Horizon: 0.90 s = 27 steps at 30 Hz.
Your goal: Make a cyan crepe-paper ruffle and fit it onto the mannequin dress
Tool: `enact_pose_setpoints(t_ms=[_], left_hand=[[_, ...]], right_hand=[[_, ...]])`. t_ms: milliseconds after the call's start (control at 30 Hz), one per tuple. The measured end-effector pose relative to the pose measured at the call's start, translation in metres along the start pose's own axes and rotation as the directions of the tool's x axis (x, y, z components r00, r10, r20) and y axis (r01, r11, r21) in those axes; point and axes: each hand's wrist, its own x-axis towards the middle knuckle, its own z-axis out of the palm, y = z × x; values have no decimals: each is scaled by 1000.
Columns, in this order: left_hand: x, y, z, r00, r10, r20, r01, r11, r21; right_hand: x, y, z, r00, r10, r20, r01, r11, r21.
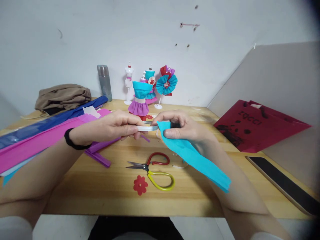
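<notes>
My left hand (118, 125) pinches a thin white band (147, 128) between thumb and fingers, above the middle of the table. A long turquoise paper strip (190, 151) is gripped in my right hand (178, 126), its top end against the right end of the band and its tail hanging over my right forearm. Below my hands lie open scissors (147, 167) with one red and one yellow handle. Near their blades rests a red paper flower (140, 185). Just behind my hands stands a small form in a turquoise and purple paper dress (140, 100).
More dress forms (166, 85) and a grey bottle (104, 83) stand by the wall. Pink paper (50, 136), blue paper (57, 116) and brown cloth (63, 95) lie left. On the right are a red bag (255, 126) and a phone (282, 183).
</notes>
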Motion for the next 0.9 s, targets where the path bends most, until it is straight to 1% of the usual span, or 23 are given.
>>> enact_pose_setpoints(t_ms=[67, 133, 233, 300, 400, 500, 567, 633, 700, 767, 800, 900], left_hand=[[1, 0, 0, 999, -35, -27, 34, 999, -19], [2, 0, 2, 994, -64, -93, 59, 997, -54], [3, -1, 3, 981, -54, -184, 37, 995, -95], [3, 0, 3, 970, -45, -237, 26, 996, -84], [3, 3, 2, 942, -76, -328, 60, 997, -57], [3, 6, 2, 915, -90, -394, 81, 996, -38], [3, 6, 4, 913, -77, -400, 78, 997, -15], [4, 6, 5, 922, -60, -383, 71, 997, 14], [4, 6, 6, 931, -55, -362, 70, 997, 28], [3, 5, 6, 936, -67, -345, 76, 997, 12], [2, 4, 6, 938, -76, -339, 79, 997, -4], [2, 2, 6, 940, -89, -328, 80, 996, -42]], right_hand=[[0, 0, 2, 1000, -11, -15, 12, 1000, 25], [0, 1, 4, 999, -18, -40, 20, 999, 40], [1, 3, 5, 996, -33, -84, 37, 999, 39], [3, 5, 4, 993, -68, -99, 70, 997, 16], [3, 6, 2, 988, -126, -92, 119, 990, -77], [3, 4, 4, 969, -195, -153, 154, 957, -247], [2, 1, 10, 936, -277, -218, 175, 903, -393], [1, -2, 17, 904, -340, -258, 164, 835, -525], [-1, -5, 22, 892, -356, -278, 123, 784, -608], [-2, -8, 25, 893, -337, -298, 78, 770, -634], [-3, -9, 25, 895, -324, -306, 67, 776, -627], [-3, -11, 24, 904, -291, -314, 75, 830, -553]])
